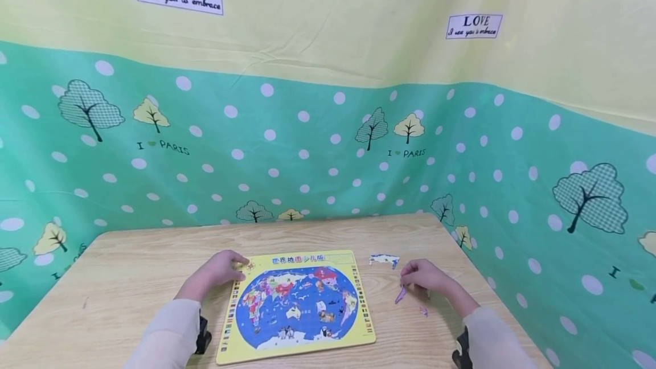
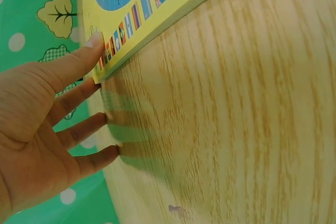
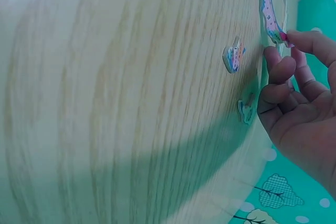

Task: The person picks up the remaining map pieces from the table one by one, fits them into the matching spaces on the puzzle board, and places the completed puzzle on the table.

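A yellow-framed world map puzzle board lies on the table. My left hand is at its far left corner. In the left wrist view the thumb rests on the board's edge, with the index fingertip by the corner and the other fingers spread toward the tabletop. Right of the board, my right hand pinches a long pink-purple puzzle piece between thumb and fingertips. Below that hand lie a small colourful puzzle piece and another small piece, partly shaded.
A larger white-and-blue puzzle piece lies between the board's far right corner and the right hand. The wooden table meets a green and yellow patterned cloth at the back and sides.
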Motion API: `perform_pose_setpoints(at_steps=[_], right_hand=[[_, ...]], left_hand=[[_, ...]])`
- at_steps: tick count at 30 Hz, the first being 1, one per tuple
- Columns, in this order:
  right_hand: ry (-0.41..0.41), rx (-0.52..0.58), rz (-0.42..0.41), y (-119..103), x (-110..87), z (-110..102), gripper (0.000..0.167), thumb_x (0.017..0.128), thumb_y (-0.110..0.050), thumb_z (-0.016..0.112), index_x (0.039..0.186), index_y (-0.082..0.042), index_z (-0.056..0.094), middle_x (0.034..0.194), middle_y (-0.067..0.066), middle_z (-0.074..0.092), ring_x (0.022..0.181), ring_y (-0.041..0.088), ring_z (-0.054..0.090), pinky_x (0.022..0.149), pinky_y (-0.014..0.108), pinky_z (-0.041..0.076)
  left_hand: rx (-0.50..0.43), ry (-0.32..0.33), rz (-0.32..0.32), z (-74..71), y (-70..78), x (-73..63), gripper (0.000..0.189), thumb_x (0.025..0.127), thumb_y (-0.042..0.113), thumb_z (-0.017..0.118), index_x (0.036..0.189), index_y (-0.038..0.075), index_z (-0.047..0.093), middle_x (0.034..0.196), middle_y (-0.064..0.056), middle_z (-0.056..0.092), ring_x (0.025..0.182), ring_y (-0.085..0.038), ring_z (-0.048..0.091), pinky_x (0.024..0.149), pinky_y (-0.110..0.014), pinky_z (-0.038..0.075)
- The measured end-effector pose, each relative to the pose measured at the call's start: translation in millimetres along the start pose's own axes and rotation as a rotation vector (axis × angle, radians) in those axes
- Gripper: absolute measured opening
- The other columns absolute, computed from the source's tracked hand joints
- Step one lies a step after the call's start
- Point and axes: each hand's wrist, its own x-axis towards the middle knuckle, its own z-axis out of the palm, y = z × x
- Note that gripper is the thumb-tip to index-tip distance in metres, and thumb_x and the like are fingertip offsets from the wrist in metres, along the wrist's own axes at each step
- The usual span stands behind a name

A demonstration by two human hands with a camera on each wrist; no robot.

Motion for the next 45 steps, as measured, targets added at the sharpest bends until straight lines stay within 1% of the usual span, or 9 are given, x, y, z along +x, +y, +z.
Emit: perform_pose_setpoints(at_steps=[4, 12, 24, 28, 32, 39, 45], right_hand=[[0.018, 0.018, 0.013, -0.7, 0.8, 1.1, 0.019, 0.083, -0.015, 0.064, 0.096, -0.001, 0.060, 0.074, 0.005, 0.059, 0.052, 0.010, 0.044, 0.045, 0.019, 0.035], [0.027, 0.035, 0.021, -5.0, 0.0, 3.8, 0.019, 0.084, -0.013, 0.064, 0.097, 0.001, 0.061, 0.070, 0.005, 0.058, 0.053, 0.010, 0.047, 0.047, 0.019, 0.038], [0.047, 0.041, 0.048, -3.4, 2.9, 8.6, 0.016, 0.084, -0.011, 0.065, 0.096, -0.001, 0.063, 0.071, 0.005, 0.059, 0.057, 0.013, 0.052, 0.051, 0.024, 0.045], [0.061, 0.041, 0.061, -4.1, 3.1, 9.7, 0.016, 0.083, -0.012, 0.066, 0.096, -0.002, 0.064, 0.073, 0.005, 0.060, 0.058, 0.013, 0.052, 0.052, 0.024, 0.045], [0.054, 0.046, 0.060, -4.7, 3.2, 8.6, 0.019, 0.083, -0.012, 0.067, 0.099, -0.001, 0.066, 0.075, 0.005, 0.062, 0.058, 0.013, 0.053, 0.052, 0.023, 0.045], [0.042, 0.069, 0.071, -7.1, 5.3, 3.6, 0.018, 0.085, -0.015, 0.066, 0.098, -0.004, 0.070, 0.066, 0.003, 0.060, 0.055, 0.012, 0.051, 0.051, 0.022, 0.042], [0.055, 0.093, 0.058, -15.3, 7.1, 3.9, 0.023, 0.084, -0.017, 0.067, 0.102, -0.003, 0.069, 0.065, 0.006, 0.061, 0.052, 0.013, 0.050, 0.050, 0.024, 0.043]], left_hand=[[0.004, -0.004, 0.005, -0.1, 0.6, 0.6, 0.038, 0.078, 0.008, 0.071, 0.114, 0.002, 0.064, 0.120, -0.025, 0.058, 0.116, -0.046, 0.048, 0.099, -0.057, 0.041], [0.012, -0.005, 0.012, -1.2, 1.3, -0.4, 0.038, 0.077, 0.008, 0.072, 0.114, 0.002, 0.064, 0.120, -0.025, 0.058, 0.117, -0.048, 0.047, 0.100, -0.059, 0.039], [0.010, -0.004, 0.007, 0.7, -1.1, 1.4, 0.038, 0.077, 0.008, 0.072, 0.113, 0.003, 0.065, 0.121, -0.025, 0.058, 0.117, -0.047, 0.048, 0.099, -0.057, 0.041], [0.011, -0.004, 0.000, 0.9, -1.5, 1.4, 0.038, 0.077, 0.008, 0.071, 0.114, 0.004, 0.065, 0.122, -0.025, 0.057, 0.119, -0.048, 0.046, 0.101, -0.058, 0.039], [0.013, -0.007, -0.001, 1.0, -1.9, 1.9, 0.038, 0.077, 0.008, 0.071, 0.114, 0.004, 0.065, 0.123, -0.025, 0.057, 0.120, -0.048, 0.045, 0.101, -0.059, 0.038], [0.006, -0.006, -0.001, 0.2, -0.3, 1.2, 0.038, 0.077, 0.008, 0.071, 0.114, 0.004, 0.065, 0.122, -0.025, 0.057, 0.118, -0.047, 0.047, 0.100, -0.058, 0.039], [0.014, -0.007, -0.004, -0.8, 1.1, 0.2, 0.038, 0.077, 0.009, 0.071, 0.114, 0.004, 0.065, 0.122, -0.025, 0.057, 0.117, -0.047, 0.047, 0.099, -0.058, 0.040]])
